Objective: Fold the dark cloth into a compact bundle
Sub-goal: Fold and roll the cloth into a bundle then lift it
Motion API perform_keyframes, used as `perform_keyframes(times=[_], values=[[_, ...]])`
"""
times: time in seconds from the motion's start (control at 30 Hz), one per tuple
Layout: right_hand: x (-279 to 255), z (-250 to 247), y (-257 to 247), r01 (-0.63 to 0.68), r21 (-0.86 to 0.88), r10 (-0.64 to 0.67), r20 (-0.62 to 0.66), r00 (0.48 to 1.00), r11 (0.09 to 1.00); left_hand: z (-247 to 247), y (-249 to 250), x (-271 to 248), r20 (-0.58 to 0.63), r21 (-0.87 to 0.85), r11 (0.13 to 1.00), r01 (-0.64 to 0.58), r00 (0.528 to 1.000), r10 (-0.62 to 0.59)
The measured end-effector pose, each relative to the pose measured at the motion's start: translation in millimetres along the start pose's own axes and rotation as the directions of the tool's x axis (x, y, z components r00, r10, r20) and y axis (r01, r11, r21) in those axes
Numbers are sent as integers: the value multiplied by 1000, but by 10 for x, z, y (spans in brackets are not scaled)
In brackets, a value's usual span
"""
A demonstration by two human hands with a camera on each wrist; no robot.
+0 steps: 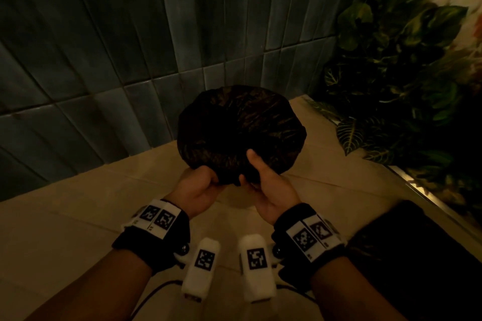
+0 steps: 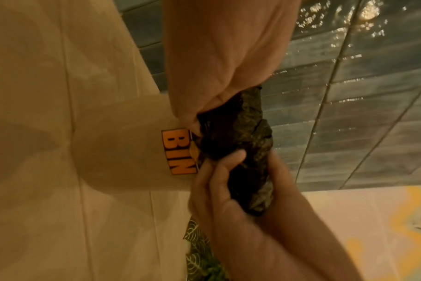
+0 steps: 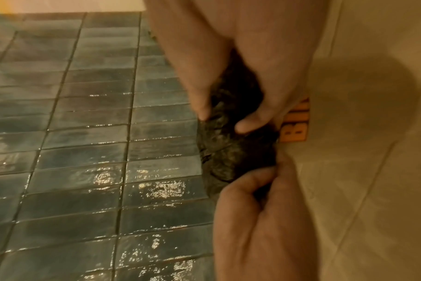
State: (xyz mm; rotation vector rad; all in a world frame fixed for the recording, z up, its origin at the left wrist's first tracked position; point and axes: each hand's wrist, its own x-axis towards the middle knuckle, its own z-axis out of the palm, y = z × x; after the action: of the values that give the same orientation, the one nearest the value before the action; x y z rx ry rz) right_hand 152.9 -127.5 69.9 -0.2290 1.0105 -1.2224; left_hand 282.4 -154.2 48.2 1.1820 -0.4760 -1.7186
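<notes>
The dark cloth (image 1: 240, 130) is a crumpled, roughly round patterned piece held up over a beige surface in the middle of the head view. My left hand (image 1: 208, 177) grips its near edge, fingers curled into the fabric. My right hand (image 1: 250, 167) holds the same edge just to the right, thumb pressed on top. In the left wrist view the cloth (image 2: 243, 144) is bunched between my left hand (image 2: 199, 117) and right hand (image 2: 228, 171). The right wrist view shows the cloth (image 3: 228, 150) pinched by my right hand (image 3: 224, 121), with my left hand (image 3: 252, 190) below.
A beige tiled surface (image 1: 78, 229) lies under the hands, with an orange "BIN" label (image 2: 179, 152) beneath the cloth. A blue-grey tiled wall (image 1: 104, 60) stands behind. Leafy plants (image 1: 391, 86) fill the right side. A dark mass (image 1: 417, 255) lies by my right forearm.
</notes>
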Motion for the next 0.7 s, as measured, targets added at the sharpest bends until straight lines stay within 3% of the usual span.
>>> perform_keyframes(times=[0.07, 0.13, 0.2, 0.27, 0.3, 0.33, 0.37, 0.4, 0.43, 0.47, 0.5, 0.57, 0.6, 0.63, 0.7], values=[[30, 57, -6, -1, -29, 0, -54, 999, 1000, 38, 10, -55, 88, -12, 1000, -21, 996, 22], [47, 103, -47, -19, -15, 17, -78, 997, 1000, 58, 23, -66, 90, -11, 1000, -17, 996, 18], [39, 135, -77, -13, 9, 14, -89, 996, 1000, -7, 30, -8, -19, 78, 997, -23, 1000, 25], [24, 156, -82, 19, 32, -16, -84, 996, 999, -125, 71, 24, -226, 355, 930, -100, 956, 189], [25, 152, -72, 51, 36, -47, -97, 994, 998, -201, 86, 10, -282, 550, 815, -184, 877, 388], [34, 144, -61, 100, 28, -97, -116, 989, 995, -266, 114, -18, -214, 718, 622, -311, 752, 624], [56, 122, -34, 149, -3, -148, -137, 980, 989, -275, 160, -91, -8, 825, 341, -450, 595, 803], [80, 101, 5, 185, -49, -191, -156, 969, 981, -222, 216, -203, 249, 831, 76, -551, 490, 835], [85, 91, 35, 207, -111, -225, -178, 958, 972, -155, 263, -274, 487, 772, -128, -622, 450, 749], [72, 98, 57, 219, -169, -250, -194, 949, 961, -69, 315, -327, 667, 692, -260, -674, 457, 589], [70, 88, 90, 233, -213, -275, -194, 942, 949, 0, 348, -309, 762, 639, -323, -698, 513, 396], [59, 68, 120, 252, -267, -304, -176, 936, 930, 173, 453, -206, 756, 625, -342, -702, 654, 41], [48, 47, 115, 266, -292, -325, -177, 929, 919, 255, 522, -130, 709, 635, -329, -699, 696, -111], [46, 9, 100, 288, -341, -363, -181, 914, 895, 336, 592, -70, 676, 635, -312, -707, 703, -220], [-2, -42, 35, 362, -472, -477, -147, 867, 804, 438, 691, 34, 654, 619, -317, -719, 695, -300]])
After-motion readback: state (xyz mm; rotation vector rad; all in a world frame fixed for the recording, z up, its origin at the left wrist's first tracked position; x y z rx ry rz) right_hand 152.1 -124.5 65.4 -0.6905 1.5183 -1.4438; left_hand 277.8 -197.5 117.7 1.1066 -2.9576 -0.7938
